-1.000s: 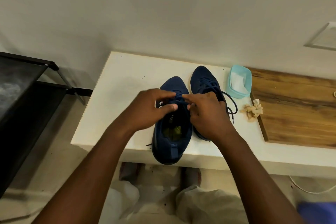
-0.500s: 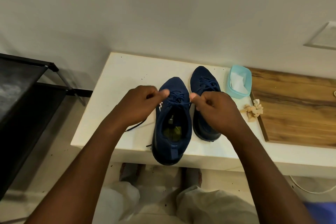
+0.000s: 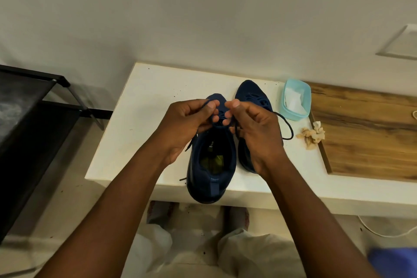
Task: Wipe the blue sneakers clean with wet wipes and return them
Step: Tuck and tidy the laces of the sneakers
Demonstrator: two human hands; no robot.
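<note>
Two hands: left hand (image 3: 187, 124) and right hand (image 3: 252, 128) each pinch the lace (image 3: 217, 125) over the near sneaker (image 3: 212, 165) | step: tying, wiping probably done | next: pull loops snug

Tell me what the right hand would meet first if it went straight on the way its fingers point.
Probably the left hand: the right hand points its fingers leftward above the near sneaker, and both pinch the lace, tips nearly touching. Depth is unclear from one view.
</note>
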